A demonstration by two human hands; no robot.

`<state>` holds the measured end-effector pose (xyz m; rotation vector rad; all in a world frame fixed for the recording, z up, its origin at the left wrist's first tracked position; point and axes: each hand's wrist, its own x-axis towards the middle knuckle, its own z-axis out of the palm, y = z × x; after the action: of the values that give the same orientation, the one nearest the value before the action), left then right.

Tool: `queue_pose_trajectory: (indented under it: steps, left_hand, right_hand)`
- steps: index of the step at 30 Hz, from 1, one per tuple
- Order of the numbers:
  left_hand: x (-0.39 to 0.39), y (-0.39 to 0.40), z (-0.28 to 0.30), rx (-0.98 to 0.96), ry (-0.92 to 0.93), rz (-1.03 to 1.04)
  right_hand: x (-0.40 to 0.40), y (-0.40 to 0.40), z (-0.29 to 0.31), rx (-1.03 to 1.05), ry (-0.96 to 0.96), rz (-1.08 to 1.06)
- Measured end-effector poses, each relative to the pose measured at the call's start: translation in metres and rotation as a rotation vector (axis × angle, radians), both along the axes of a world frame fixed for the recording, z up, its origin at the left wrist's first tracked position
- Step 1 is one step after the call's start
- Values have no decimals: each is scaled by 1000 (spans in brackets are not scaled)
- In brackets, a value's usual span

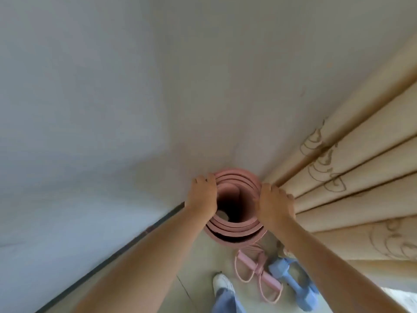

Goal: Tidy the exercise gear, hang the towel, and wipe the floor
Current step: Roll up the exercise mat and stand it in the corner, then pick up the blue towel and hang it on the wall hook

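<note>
From my remote feed, the head camera looks straight down a corner of a room: a pale wall (112,98) fills the left and top, a dark baseboard strip (126,247) runs along its foot, and cream curtains (361,188) with a brown line pattern hang in folds on the right. The floor (180,279) is light and smooth. One pink rolled mat (234,236) stands upright on end in the corner between wall and curtains, its spiral top facing the lens. The left hand (202,195) grips the roll's left rim with fingers curled over the edge; the right hand (274,203) grips the right rim the same way, touching the curtain folds. On the floor just below the mat lie one pink pedal resistance band (257,272) with looped cords and two blue dumbbells (291,281), side by side. One white shoe (222,283) and a blue trouser leg (228,300) show at the bottom edge. The mat's base is hidden by its own roll, the right forearm covers part of one dumbbell, and the inside of the roll is too dark to read.
</note>
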<state>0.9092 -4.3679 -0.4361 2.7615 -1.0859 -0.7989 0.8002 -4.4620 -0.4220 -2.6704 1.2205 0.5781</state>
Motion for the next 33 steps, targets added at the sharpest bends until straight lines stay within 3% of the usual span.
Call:
queue_pose_trajectory:
  steps: [5, 10, 19, 25, 33]
  left_hand:
    - [37, -81, -73, -30, 93, 147]
    - [52, -130, -114, -118, 127, 222]
    - [59, -105, -103, -141, 85, 205]
    - [47, 37, -94, -23, 2, 306]
    - [-41, 372, -56, 182, -136, 728]
  right_hand:
    - [54, -89, -71, -31, 67, 59]
    - [76, -135, -122, -71, 12, 6]
    - [82, -139, -109, -138, -78, 163]
    - [118, -7, -82, -20, -64, 629]
    - [90, 326, -57, 189, -134, 1252]
